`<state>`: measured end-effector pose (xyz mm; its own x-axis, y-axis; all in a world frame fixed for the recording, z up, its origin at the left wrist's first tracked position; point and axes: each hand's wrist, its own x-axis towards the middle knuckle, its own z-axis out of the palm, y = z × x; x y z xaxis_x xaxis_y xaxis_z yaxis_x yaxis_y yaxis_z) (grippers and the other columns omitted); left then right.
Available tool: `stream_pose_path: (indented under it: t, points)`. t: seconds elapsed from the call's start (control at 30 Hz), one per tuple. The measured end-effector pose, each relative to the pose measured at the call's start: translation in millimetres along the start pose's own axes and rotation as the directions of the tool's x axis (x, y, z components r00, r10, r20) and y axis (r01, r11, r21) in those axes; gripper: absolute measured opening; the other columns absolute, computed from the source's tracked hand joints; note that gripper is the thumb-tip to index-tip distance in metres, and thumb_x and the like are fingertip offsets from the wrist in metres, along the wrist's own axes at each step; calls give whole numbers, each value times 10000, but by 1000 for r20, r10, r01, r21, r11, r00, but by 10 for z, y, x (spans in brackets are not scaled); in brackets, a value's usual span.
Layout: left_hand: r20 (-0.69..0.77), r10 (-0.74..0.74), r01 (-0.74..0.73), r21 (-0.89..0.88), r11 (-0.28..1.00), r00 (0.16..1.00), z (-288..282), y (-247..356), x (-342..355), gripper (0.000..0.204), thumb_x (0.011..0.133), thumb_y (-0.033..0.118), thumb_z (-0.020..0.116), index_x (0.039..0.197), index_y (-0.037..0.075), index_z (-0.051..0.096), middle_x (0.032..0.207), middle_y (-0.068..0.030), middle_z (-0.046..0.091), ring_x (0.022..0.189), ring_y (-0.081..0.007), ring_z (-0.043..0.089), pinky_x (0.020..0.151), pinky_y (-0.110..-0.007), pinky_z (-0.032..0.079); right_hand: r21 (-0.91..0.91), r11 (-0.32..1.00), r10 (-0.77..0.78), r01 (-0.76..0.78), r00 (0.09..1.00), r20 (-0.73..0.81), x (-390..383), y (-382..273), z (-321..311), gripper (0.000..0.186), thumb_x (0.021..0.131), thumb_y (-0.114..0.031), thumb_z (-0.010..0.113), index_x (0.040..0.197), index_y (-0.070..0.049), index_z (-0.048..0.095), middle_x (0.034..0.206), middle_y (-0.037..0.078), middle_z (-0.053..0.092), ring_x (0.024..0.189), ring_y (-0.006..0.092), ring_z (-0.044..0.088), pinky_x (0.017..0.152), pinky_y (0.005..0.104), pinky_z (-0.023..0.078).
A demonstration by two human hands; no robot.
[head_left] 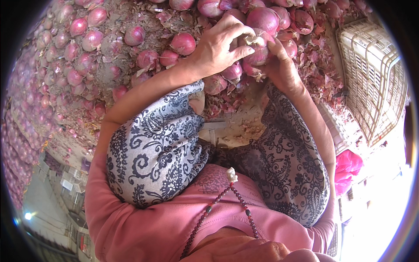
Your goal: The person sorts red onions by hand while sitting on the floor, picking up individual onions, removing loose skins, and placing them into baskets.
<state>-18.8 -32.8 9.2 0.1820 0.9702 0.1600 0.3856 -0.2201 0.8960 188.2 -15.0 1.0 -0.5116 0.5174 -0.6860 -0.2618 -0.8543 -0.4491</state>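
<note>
My left hand (pixel 218 50) curls its fingers and thumb at the near side of a red onion (pixel 261 56) with pale, papery skin on top. My right hand (pixel 286 72) grips that onion from the right, thumb along its side, other fingers largely hidden. More large red onions (pixel 262 19) are bunched just beyond and around both hands, among loose dry peels (pixel 318 78).
Smaller onions (pixel 91 41) cover the dusty heap to the left. A pale slatted plastic crate (pixel 371 78) stands at the right, with a pink cloth (pixel 347 170) below it. My patterned-trousered knees (pixel 152 157) are bent beneath my forearms. Stacked sacks (pixel 22 139) line the far left.
</note>
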Motion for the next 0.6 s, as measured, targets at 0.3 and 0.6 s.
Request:
stream_pose_path:
  t: [0.3, 0.6]
  points:
    - [51, -27, 25, 27, 999, 998, 32, -138, -71, 148, 846, 70, 716, 930, 19, 606, 820, -82, 575, 733, -216, 604, 673, -344, 487, 41, 998, -40, 41, 999, -9, -28, 26, -1, 510, 961, -221, 546, 1410, -53, 375, 1321, 133, 519, 1198, 257, 553, 990, 455, 499]
    - [180, -240, 236, 41, 971, 954, 156, -280, -396, 326, 875, 76, 627, 1190, 31, 555, 1042, -159, 593, 946, -314, 647, 815, -420, 531, -96, 991, -102, 97, 994, -46, -39, 37, -60, 557, 916, -280, 592, 1379, -24, 416, 1255, 141, 570, 1142, 249, 589, 980, 408, 480]
